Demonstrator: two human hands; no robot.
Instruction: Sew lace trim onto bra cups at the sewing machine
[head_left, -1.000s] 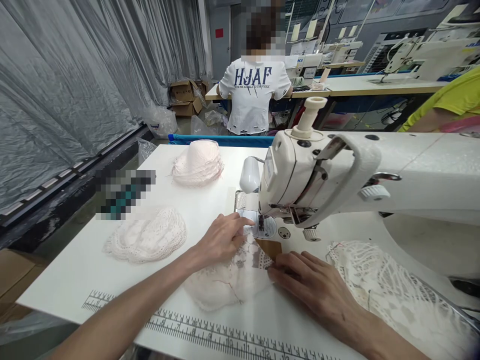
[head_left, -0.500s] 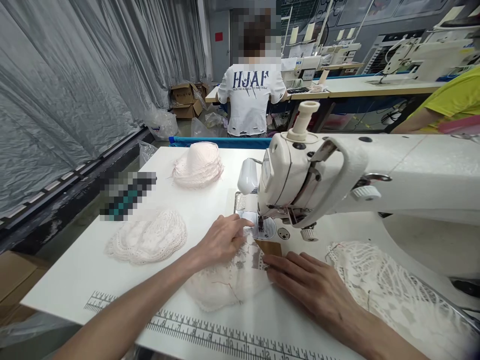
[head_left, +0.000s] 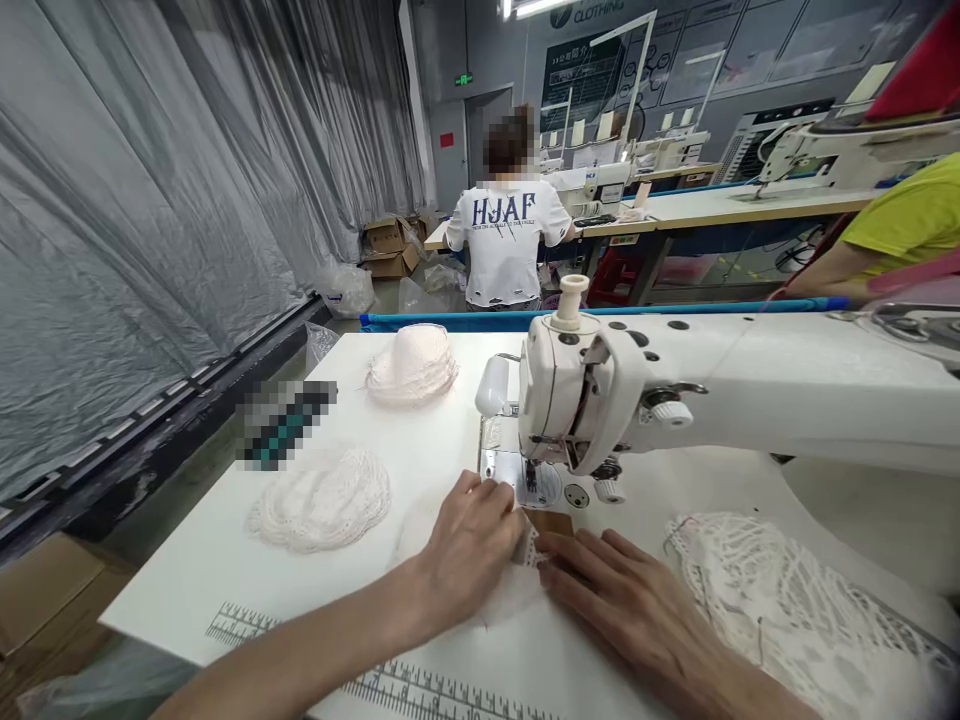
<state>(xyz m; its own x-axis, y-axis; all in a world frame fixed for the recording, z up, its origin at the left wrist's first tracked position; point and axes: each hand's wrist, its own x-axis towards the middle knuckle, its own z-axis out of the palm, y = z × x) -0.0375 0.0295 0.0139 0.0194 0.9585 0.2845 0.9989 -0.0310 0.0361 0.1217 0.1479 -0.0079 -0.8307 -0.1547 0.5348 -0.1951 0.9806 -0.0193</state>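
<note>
My left hand (head_left: 476, 545) is closed, its fingers curled on a pale lace piece (head_left: 517, 590) just in front of the sewing machine (head_left: 562, 400). Much of that sheer fabric is hidden under the hand. My right hand (head_left: 622, 595) lies rather flat, fingers stretched out, with the tips touching the piece's dotted lace edge (head_left: 531, 548). A small brown patch (head_left: 551, 522) shows just beyond the right fingertips. The presser foot (head_left: 531, 475) stands above the needle plate, a short way beyond both hands.
A stack of pale pink cups (head_left: 412, 365) sits at the back of the white table, and flat lace pieces (head_left: 322, 500) lie on the left. More white lace (head_left: 780, 590) is heaped at right. A printed ruler (head_left: 420, 690) runs along the front. Two people sit beyond.
My left hand has drawn back from beside the presser foot, its pointing finger now curled in over the lace. The right hand stays near the lace edge. The camera view has tilted up.
</note>
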